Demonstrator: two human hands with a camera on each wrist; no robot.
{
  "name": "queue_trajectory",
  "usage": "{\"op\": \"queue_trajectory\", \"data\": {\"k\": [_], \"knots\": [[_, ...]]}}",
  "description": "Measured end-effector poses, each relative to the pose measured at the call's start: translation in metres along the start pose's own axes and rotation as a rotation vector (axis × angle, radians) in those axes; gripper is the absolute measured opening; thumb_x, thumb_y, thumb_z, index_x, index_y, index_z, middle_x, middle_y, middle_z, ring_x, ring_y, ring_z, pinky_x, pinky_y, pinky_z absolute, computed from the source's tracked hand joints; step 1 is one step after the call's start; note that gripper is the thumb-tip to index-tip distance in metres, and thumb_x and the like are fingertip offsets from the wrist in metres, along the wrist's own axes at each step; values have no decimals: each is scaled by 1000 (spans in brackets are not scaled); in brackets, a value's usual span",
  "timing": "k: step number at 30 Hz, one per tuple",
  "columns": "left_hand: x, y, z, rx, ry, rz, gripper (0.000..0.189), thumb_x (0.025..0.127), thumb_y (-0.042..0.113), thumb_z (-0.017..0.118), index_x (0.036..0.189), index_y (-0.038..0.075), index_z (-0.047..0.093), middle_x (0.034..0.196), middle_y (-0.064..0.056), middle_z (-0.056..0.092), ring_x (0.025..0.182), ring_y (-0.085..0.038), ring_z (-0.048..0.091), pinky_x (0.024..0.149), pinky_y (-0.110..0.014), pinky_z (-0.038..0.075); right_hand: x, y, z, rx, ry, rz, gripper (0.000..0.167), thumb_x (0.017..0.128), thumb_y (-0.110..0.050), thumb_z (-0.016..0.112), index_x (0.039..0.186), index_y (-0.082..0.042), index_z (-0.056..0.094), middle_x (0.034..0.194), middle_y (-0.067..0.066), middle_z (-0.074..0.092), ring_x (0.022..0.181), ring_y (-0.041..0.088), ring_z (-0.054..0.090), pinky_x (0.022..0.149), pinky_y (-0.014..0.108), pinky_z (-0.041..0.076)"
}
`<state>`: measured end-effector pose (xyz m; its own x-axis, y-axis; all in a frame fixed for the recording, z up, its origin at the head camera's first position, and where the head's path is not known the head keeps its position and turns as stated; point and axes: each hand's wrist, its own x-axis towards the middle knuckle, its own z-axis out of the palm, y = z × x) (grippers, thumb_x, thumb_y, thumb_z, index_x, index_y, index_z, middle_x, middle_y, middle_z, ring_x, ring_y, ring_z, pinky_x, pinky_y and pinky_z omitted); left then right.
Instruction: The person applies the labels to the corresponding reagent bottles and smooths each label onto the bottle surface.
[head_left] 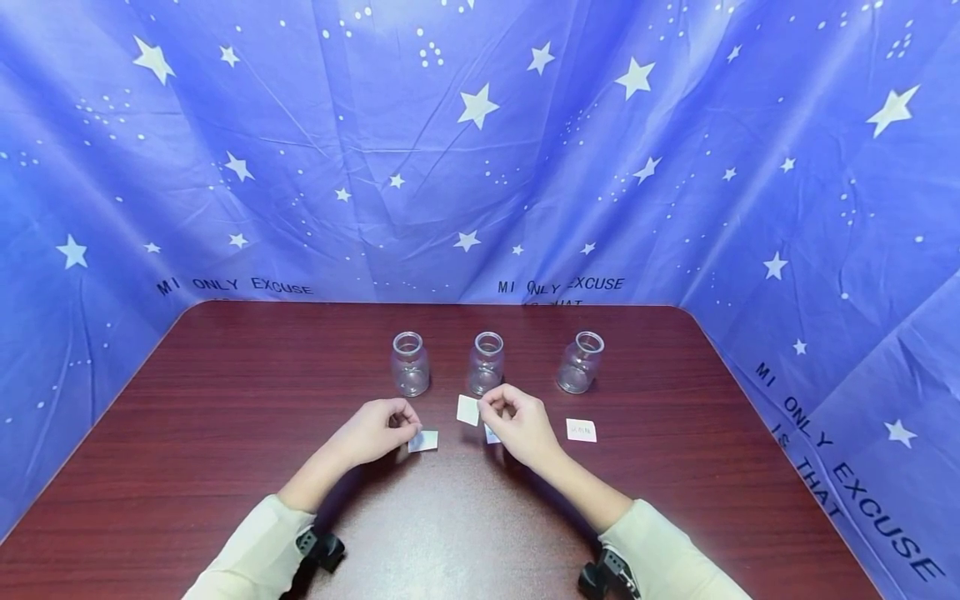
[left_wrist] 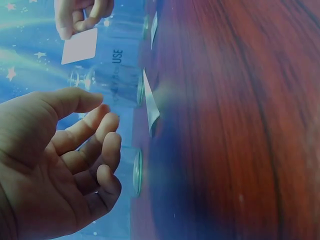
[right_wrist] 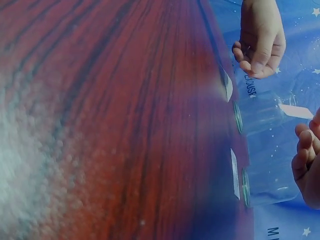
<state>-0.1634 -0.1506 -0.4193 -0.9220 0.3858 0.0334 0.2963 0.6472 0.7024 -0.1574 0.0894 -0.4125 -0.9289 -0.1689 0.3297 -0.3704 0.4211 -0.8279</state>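
Over my remote feed, I see the right hand pinching a nearly square white card that juts leftward near the middle jar, while the left hand, farther from it, curls loosely, holding nothing.

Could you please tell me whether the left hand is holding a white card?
No, the left wrist view shows the left hand with nothing in its grasp, and the nearest white card lies apart from it.

A dark-red wood-grain table carries three upright clear glass jars and three rectangular white paper cards.
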Motion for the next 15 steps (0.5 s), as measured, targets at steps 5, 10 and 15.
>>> {"op": "queue_trajectory", "data": {"k": [5, 10, 15], "knots": [[3, 4, 5, -24, 31, 12, 5, 84, 16, 62, 81, 15, 65, 73, 7, 60, 67, -3, 51, 63, -19, 42, 1, 10, 3, 4, 3, -50, 6, 85, -7, 63, 79, -7, 66, 62, 1, 58, 48, 2, 37, 44, 13, 29], [7, 8, 11, -87, 46, 24, 5, 85, 17, 63, 82, 14, 66, 74, 6, 61, 67, -3, 51, 62, -19, 43, 1, 12, 3, -21, 3, -97, 7, 83, -5, 63, 79, -10, 66, 60, -2, 56, 47, -1, 37, 43, 15, 31], [11, 13, 16, -167, 54, 39, 6, 86, 17, 63, 84, 12, 66, 75, 3, 62, 68, -4, 52, 62, -19, 44, 0, 13, 3, -102, 40, -167, 4, 83, -8, 63, 79, -9, 65, 61, -4, 57, 50, -3, 39, 44, 16, 35]]}}
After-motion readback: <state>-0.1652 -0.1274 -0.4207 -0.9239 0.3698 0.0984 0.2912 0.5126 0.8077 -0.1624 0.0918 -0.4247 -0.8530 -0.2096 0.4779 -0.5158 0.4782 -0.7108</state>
